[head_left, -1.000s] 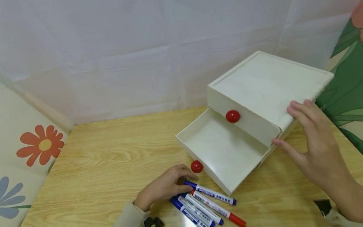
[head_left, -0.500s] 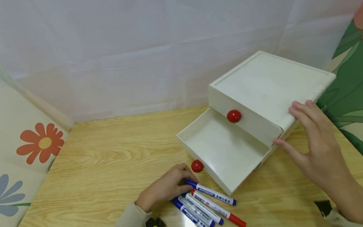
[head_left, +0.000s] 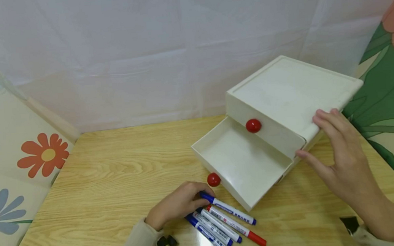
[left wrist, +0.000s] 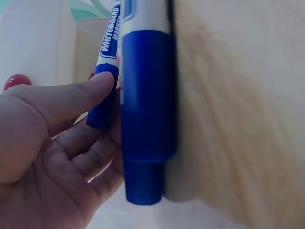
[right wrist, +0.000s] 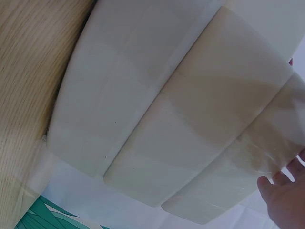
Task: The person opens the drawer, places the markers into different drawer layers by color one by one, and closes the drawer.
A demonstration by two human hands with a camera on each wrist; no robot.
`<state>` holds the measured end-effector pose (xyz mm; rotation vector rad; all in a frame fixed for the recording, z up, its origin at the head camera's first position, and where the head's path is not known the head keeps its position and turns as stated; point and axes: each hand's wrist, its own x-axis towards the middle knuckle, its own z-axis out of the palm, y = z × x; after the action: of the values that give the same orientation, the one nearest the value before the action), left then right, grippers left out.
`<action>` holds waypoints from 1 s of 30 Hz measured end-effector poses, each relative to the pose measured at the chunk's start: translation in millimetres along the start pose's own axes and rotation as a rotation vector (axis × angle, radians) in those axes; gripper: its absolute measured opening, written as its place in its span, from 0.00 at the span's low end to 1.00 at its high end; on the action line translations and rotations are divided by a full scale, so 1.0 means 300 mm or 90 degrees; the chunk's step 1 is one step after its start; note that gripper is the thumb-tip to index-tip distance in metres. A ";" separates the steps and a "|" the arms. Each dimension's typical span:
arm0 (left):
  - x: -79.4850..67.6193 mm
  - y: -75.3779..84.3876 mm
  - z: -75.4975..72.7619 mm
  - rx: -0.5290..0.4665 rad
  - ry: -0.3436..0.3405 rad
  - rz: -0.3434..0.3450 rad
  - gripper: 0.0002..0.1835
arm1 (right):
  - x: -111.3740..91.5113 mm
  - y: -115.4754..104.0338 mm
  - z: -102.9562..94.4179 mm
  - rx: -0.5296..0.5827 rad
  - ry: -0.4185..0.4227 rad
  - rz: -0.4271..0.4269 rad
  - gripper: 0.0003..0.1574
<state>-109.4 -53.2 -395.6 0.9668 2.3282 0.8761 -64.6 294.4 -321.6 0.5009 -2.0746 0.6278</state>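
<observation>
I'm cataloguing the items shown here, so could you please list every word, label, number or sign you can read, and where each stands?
"WHITEBOARD MARKER": on the blue marker in the left hand; the second word is slightly blurred.
Red marker and other blue markers: printed, but too small, blurred or cut off to read.
Drawer unit: no lettering visible.

The blue-capped whiteboard marker [head_left: 228, 208] pinched by the left hand [head_left: 178, 203] has pivoted slightly since 0.5 seconds ago, its free end dipping lower in the head view.
</observation>
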 end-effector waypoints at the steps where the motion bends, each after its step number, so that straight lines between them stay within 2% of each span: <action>1: -0.002 0.002 -0.004 -0.004 0.001 0.003 0.10 | 0.000 0.000 0.000 0.000 -0.001 0.000 0.53; 15: -0.055 0.061 -0.075 -0.036 -0.011 0.022 0.09 | 0.005 0.004 -0.001 0.002 -0.001 -0.001 0.52; 21: -0.074 0.080 -0.097 -0.039 -0.021 0.065 0.10 | 0.006 0.006 -0.004 -0.010 -0.006 -0.005 0.53; 30: -0.113 0.109 -0.119 -0.038 0.020 0.121 0.09 | 0.004 -0.003 0.006 0.008 0.011 -0.006 0.51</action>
<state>-95.2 -74.2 -342.1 1.1700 2.2486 1.0353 -65.8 292.4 -321.2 0.5099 -2.0515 0.6382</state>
